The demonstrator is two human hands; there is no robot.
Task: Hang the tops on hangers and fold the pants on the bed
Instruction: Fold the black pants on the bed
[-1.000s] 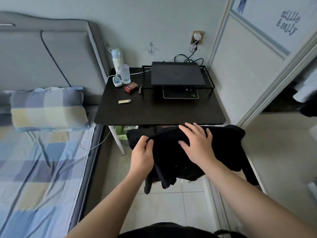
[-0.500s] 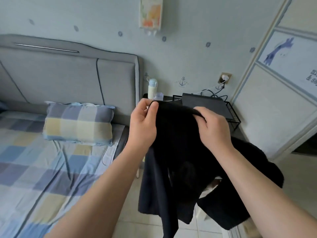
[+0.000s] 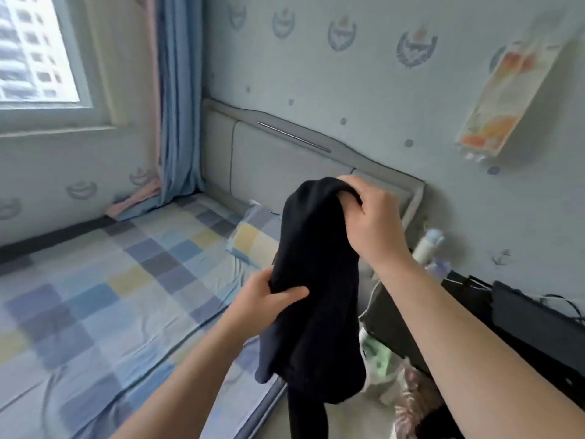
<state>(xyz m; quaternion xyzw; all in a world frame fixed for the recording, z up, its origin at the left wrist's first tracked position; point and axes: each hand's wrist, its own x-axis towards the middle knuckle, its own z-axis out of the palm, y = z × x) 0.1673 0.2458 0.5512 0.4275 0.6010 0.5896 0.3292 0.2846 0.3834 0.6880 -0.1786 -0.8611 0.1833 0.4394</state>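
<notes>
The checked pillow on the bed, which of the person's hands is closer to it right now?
Left. The left hand grips the black garment low down, just below and right of the checked pillow in the picture. The right hand holds the garment's top, higher and farther right.

No legible text anywhere

Black garment showing no pattern; bed sheet and pillow showing blue, yellow, grey checks; curtain showing blue.
</notes>
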